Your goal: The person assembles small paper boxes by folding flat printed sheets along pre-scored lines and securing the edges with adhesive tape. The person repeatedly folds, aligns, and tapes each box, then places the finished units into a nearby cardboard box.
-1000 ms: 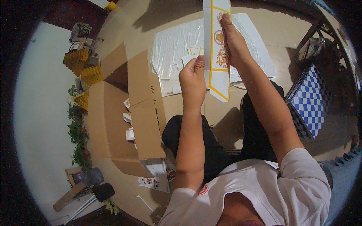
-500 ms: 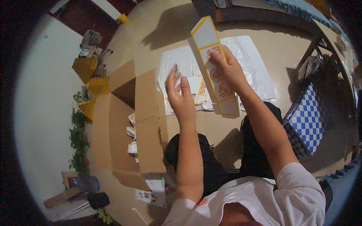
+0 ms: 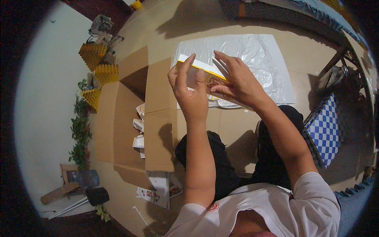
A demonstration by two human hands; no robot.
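A white paper carton (image 3: 218,83) with yellow edges and a brown printed picture is held slantwise between my two hands, above the sheet on the floor. At its left end, my left hand (image 3: 191,85) grips it with the thumb on the near side and the fingers at the far edge. My right hand (image 3: 241,83) holds the right end, thumb along the printed side and fingers behind. Part of the carton is hidden by my fingers. Beneath it lies a white sheet (image 3: 262,59) covered in clear, wrinkled plastic.
Left of my knees stands an open cardboard box (image 3: 160,122) with several white cartons (image 3: 138,125) inside. Printed white card (image 3: 158,191) lies by its near side. A blue-and-white checked item (image 3: 324,132) is at the right. Yellow racks (image 3: 92,55) and a leafy plant (image 3: 81,136) line the wall.
The carton has turned from nearly upright to a sideways slant and come down a little. My left hand, open and apart before, now grips its left end.
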